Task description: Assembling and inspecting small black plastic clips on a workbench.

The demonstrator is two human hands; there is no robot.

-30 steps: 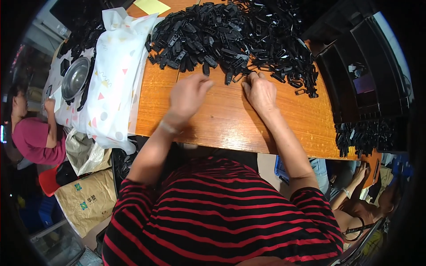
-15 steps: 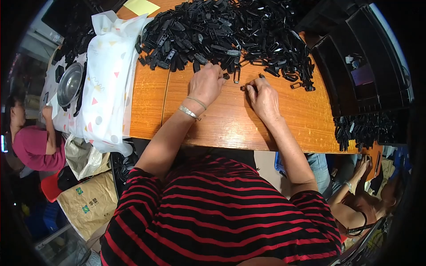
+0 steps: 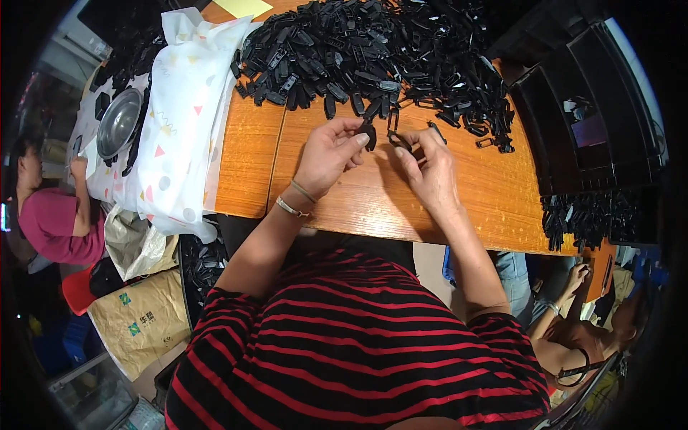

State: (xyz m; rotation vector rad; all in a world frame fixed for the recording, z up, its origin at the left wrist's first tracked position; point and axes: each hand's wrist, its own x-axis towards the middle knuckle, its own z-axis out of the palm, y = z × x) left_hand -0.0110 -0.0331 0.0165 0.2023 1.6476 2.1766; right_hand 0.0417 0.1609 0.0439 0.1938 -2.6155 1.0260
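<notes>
A large heap of small black plastic parts (image 3: 337, 54) covers the far side of the wooden table (image 3: 330, 208). Just in front of it, my left hand (image 3: 328, 156) pinches a curved black plastic piece (image 3: 370, 136) between thumb and fingers. To its right, my right hand (image 3: 434, 170) grips a black plastic frame (image 3: 400, 140) with thumb and fingertips. The two held parts are close but apart. A narrow open black frame (image 3: 393, 119) lies at the heap's near edge, between my hands. Fingers partly hide both held pieces.
A white patterned sheet (image 3: 175, 122) drapes over the table's left side, beside a metal bowl (image 3: 119, 123). Black bins (image 3: 573, 115) stand at the right, with more black parts below. One person (image 3: 61, 222) sits at left; another (image 3: 573, 337) works at lower right.
My left hand has turned thumb-up and drawn back from the heap's edge, raising the curved piece. My right hand has shifted its fingers and now shows a black frame in its grip.
</notes>
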